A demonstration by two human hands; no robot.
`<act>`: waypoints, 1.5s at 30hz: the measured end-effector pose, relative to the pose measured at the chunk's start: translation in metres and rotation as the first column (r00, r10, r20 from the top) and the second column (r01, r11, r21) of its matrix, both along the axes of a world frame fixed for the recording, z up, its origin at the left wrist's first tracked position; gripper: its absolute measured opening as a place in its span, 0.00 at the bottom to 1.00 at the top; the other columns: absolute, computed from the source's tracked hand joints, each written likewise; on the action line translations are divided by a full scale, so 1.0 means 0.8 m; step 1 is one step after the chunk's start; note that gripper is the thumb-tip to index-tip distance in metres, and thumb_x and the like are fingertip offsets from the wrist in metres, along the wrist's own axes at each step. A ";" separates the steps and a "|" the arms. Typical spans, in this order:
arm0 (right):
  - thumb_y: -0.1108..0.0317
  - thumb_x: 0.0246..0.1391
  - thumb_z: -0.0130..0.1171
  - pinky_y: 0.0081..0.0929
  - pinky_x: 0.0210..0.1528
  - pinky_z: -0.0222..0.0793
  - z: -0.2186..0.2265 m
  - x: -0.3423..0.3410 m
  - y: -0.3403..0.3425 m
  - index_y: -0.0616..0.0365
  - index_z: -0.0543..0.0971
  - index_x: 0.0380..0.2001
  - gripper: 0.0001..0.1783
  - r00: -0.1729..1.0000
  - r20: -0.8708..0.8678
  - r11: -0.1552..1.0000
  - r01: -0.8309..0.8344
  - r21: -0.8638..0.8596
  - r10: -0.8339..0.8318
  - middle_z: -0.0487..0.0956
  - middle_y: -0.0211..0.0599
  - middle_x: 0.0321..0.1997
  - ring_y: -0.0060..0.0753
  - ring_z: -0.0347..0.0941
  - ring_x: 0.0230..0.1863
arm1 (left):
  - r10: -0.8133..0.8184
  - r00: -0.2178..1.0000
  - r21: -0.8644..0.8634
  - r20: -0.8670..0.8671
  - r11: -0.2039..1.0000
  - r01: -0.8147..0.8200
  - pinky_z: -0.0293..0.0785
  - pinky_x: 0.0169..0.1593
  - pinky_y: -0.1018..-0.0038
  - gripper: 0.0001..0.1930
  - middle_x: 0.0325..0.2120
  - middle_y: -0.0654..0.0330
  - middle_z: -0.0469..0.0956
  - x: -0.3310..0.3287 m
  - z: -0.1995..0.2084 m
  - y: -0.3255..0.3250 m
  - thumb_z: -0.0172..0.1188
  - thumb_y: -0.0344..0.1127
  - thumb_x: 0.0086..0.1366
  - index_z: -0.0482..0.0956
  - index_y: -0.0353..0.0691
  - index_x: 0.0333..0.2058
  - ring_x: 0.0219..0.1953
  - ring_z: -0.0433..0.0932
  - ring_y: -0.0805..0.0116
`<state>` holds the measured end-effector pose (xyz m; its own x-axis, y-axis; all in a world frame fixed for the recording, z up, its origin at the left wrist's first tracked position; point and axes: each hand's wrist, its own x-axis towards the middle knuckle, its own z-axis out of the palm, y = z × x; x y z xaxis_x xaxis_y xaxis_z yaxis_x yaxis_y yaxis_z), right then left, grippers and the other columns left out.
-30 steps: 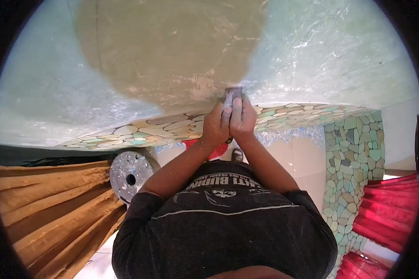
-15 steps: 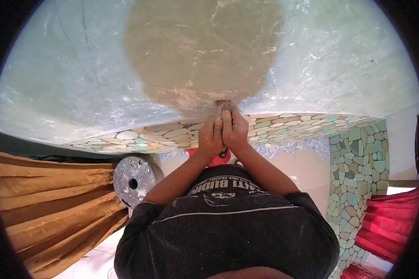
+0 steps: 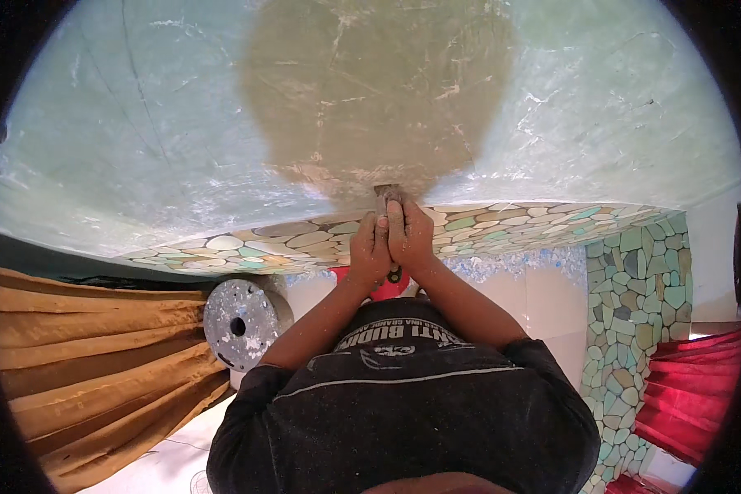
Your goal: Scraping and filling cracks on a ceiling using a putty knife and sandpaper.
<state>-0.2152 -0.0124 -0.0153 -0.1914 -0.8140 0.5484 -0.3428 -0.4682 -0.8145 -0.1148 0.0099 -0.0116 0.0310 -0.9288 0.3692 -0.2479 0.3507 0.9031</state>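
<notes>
Scraper (image 3: 385,191) now sits nearer the bottom edge of the green wall (image 3: 593,107) than a second ago, so work looks down to the strip above the stone border (image 3: 510,226). Left hand (image 3: 370,249) and right hand (image 3: 412,236) both closed round its handle (image 3: 395,275) (butt pokes out below).

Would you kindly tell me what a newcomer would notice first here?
Probably the left hand and right hand, together on a scraper at the green wall, mid-picture. Folded orange cloth fills the lower left, beside a speckled grey drum; a red curtain shows at lower right.
</notes>
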 end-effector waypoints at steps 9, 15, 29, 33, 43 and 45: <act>0.64 0.64 0.50 0.38 0.25 0.66 0.020 -0.014 0.002 0.62 0.73 0.28 0.14 1.000 0.009 0.999 -0.001 0.041 0.001 0.74 0.52 0.21 0.52 0.72 0.21 | -0.010 0.998 -0.010 0.065 1.000 0.010 0.68 0.30 0.60 0.16 0.24 0.43 0.72 -0.008 -0.014 -0.008 0.45 0.43 0.73 0.70 0.35 0.34 0.26 0.73 0.44; 0.66 0.62 0.52 0.45 0.25 0.66 0.029 -0.033 0.003 0.62 0.72 0.29 0.11 0.955 -0.227 0.966 0.143 -0.215 -0.192 0.74 0.55 0.22 0.59 0.73 0.23 | -0.055 0.998 -0.001 0.041 0.998 0.055 0.67 0.30 0.58 0.15 0.25 0.41 0.72 -0.027 0.005 -0.014 0.45 0.43 0.73 0.69 0.35 0.36 0.26 0.72 0.39; 0.63 0.62 0.50 0.47 0.26 0.68 0.040 -0.056 -0.003 0.62 0.74 0.28 0.13 0.993 -0.077 0.995 0.091 0.037 -0.088 0.75 0.54 0.24 0.60 0.73 0.24 | 0.006 0.995 -0.113 0.103 0.994 0.006 0.66 0.27 0.56 0.15 0.23 0.41 0.72 -0.055 0.014 -0.018 0.45 0.43 0.73 0.70 0.37 0.34 0.24 0.72 0.37; 0.64 0.62 0.49 0.46 0.25 0.67 0.030 -0.056 -0.005 0.62 0.74 0.29 0.12 0.988 -0.087 0.986 0.115 -0.119 -0.125 0.74 0.53 0.22 0.59 0.72 0.23 | -0.050 0.994 -0.077 0.095 0.995 0.057 0.66 0.26 0.55 0.15 0.22 0.41 0.72 -0.056 0.001 -0.020 0.45 0.43 0.73 0.69 0.37 0.33 0.25 0.72 0.35; 0.64 0.64 0.46 0.44 0.25 0.68 0.064 -0.080 -0.002 0.62 0.74 0.32 0.13 0.997 -0.048 0.998 0.058 -0.009 -0.059 0.74 0.53 0.22 0.60 0.71 0.23 | -0.058 0.988 -0.164 0.145 0.983 0.082 0.65 0.24 0.53 0.13 0.21 0.42 0.71 -0.077 0.036 -0.024 0.47 0.41 0.72 0.68 0.37 0.33 0.23 0.73 0.37; 0.64 0.64 0.46 0.42 0.24 0.68 0.049 -0.081 -0.003 0.62 0.74 0.32 0.13 0.999 0.007 0.999 0.040 0.027 -0.040 0.74 0.52 0.22 0.59 0.71 0.22 | -0.079 0.988 -0.094 0.129 0.991 0.092 0.66 0.24 0.54 0.13 0.21 0.43 0.71 -0.074 0.009 -0.023 0.47 0.41 0.72 0.69 0.37 0.32 0.23 0.73 0.37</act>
<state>-0.2801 -0.0146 0.0242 -0.2285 -0.8201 0.5246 -0.3543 -0.4319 -0.8295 -0.1739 -0.0084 -0.0041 -0.0991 -0.8844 0.4560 -0.3216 0.4622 0.8264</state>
